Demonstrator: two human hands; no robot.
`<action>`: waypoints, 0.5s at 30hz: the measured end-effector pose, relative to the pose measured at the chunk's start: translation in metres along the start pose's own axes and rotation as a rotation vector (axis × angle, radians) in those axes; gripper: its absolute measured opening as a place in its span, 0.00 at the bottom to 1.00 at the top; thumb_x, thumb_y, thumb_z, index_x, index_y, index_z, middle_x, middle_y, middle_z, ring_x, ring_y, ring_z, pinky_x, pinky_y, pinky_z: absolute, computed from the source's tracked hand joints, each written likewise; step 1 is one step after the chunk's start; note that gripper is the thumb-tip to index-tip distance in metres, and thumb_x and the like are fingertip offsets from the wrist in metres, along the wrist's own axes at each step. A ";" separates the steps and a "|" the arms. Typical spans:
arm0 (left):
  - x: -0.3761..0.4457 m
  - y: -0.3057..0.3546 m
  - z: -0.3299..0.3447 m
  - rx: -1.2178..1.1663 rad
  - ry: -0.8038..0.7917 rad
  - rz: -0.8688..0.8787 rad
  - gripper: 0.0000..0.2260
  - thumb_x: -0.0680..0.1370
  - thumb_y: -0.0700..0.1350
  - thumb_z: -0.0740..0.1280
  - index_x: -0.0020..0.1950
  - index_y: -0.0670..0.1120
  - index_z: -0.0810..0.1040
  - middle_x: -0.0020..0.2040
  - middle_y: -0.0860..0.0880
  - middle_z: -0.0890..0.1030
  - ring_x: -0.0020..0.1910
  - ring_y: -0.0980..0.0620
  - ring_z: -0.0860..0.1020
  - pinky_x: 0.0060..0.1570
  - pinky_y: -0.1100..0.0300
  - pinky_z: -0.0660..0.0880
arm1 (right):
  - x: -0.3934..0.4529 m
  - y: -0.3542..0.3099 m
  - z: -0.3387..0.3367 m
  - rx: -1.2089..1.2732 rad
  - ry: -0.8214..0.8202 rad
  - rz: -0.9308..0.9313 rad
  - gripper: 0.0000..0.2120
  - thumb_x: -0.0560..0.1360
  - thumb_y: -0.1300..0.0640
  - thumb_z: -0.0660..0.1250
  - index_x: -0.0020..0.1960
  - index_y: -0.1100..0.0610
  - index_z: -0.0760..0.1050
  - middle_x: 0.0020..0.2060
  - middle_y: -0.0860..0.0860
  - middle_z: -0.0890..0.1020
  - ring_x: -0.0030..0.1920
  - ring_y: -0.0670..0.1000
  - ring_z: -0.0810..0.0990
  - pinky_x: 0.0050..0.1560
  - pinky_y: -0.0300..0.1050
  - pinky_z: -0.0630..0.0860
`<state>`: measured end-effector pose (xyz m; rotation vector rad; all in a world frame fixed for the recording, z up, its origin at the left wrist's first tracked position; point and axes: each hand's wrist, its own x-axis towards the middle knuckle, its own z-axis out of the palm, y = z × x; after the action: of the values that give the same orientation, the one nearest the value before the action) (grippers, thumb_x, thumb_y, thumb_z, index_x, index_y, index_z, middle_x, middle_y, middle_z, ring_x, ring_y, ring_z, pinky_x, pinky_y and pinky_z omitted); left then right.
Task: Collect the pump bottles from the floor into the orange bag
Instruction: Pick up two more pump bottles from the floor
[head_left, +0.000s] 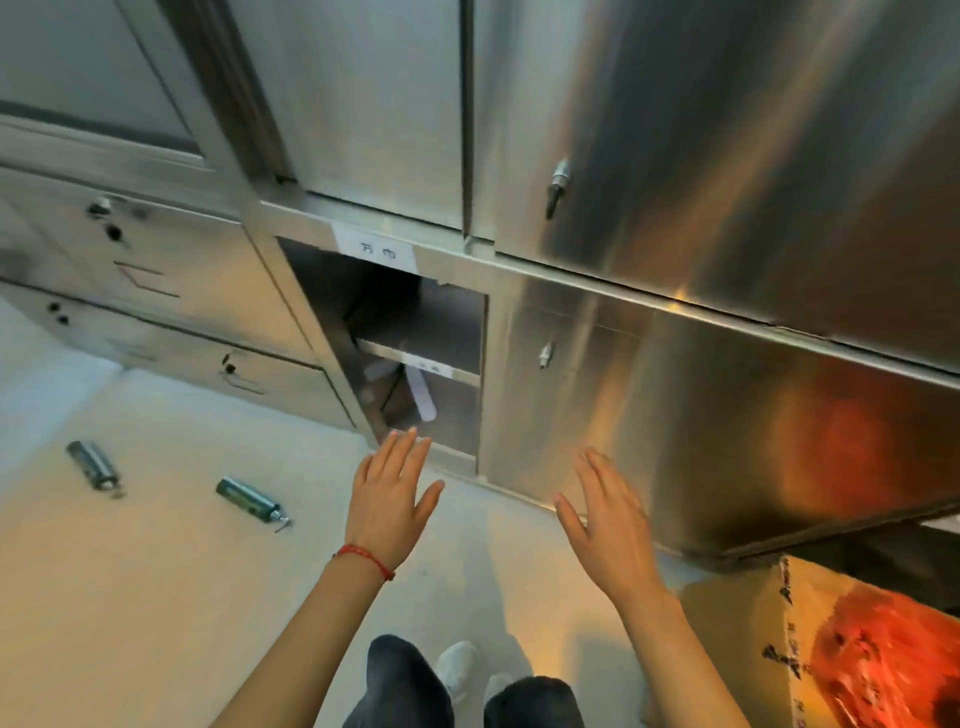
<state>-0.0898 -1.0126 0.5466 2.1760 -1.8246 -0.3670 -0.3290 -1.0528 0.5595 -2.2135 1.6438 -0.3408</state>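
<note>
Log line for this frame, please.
left hand: open, empty | right hand: open, empty | two dark-green pump bottles: on floor | orange bag: right

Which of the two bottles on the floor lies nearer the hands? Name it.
The right-hand bottle, just left of the left hand. The other bottle lies farther left, toward the frame's edge. Both lie on their sides.

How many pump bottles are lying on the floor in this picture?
2. One pump bottle lies far left on the floor; the second bottle lies nearer the left hand. More may be outside the view.
</note>
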 end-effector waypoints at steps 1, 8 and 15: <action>-0.011 -0.008 -0.005 -0.007 0.018 -0.067 0.24 0.77 0.55 0.57 0.70 0.46 0.62 0.73 0.44 0.63 0.73 0.43 0.58 0.70 0.47 0.55 | 0.004 -0.007 0.002 0.003 -0.024 -0.045 0.24 0.77 0.49 0.60 0.71 0.55 0.62 0.71 0.54 0.66 0.71 0.54 0.63 0.69 0.46 0.57; -0.087 -0.060 -0.024 0.019 0.097 -0.410 0.24 0.78 0.54 0.57 0.71 0.47 0.59 0.74 0.46 0.61 0.73 0.45 0.56 0.70 0.49 0.55 | 0.025 -0.066 0.032 0.048 -0.187 -0.323 0.24 0.77 0.48 0.58 0.71 0.53 0.60 0.72 0.52 0.64 0.73 0.52 0.60 0.70 0.47 0.58; -0.132 -0.125 -0.058 -0.013 0.233 -0.618 0.27 0.75 0.59 0.53 0.68 0.44 0.66 0.70 0.43 0.67 0.71 0.41 0.62 0.66 0.44 0.62 | 0.034 -0.158 0.072 0.129 -0.315 -0.492 0.25 0.77 0.46 0.57 0.72 0.49 0.58 0.73 0.49 0.63 0.73 0.50 0.59 0.70 0.48 0.59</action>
<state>0.0232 -0.8596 0.5570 2.6060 -1.0003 -0.2274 -0.1526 -1.0342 0.5605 -2.4011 0.8840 -0.1995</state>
